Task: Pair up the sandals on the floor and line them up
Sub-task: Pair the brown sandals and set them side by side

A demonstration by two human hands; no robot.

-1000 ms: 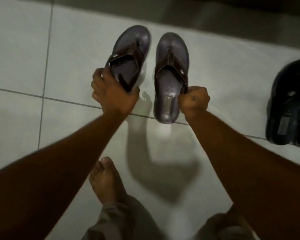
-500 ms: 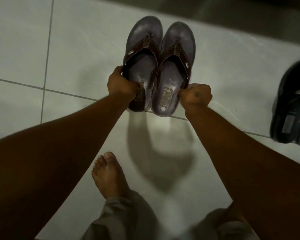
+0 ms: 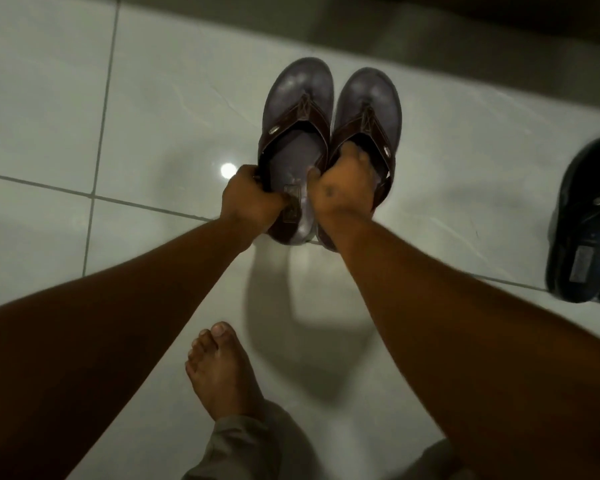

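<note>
Two brown thong sandals lie side by side, toes pointing away from me, on the white tiled floor. My left hand (image 3: 250,199) grips the heel edge of the left brown sandal (image 3: 297,109). My right hand (image 3: 343,185) lies on the right brown sandal (image 3: 368,109), fingers curled over its footbed and inner edge under the strap. The two sandals touch along their inner sides. At the right edge lies a black sandal (image 3: 582,230), partly cut off by the frame.
My bare foot (image 3: 222,372) and grey trouser legs are at the bottom centre. A dark step or wall base (image 3: 465,36) runs along the top. Grout lines cross the tiled floor (image 3: 49,98), and my shadow falls below the sandals.
The two brown sandals have come together from slightly apart to touching. My right hand moved from the outer heel edge onto the right sandal's footbed; my left hand stayed on the left sandal's heel.
</note>
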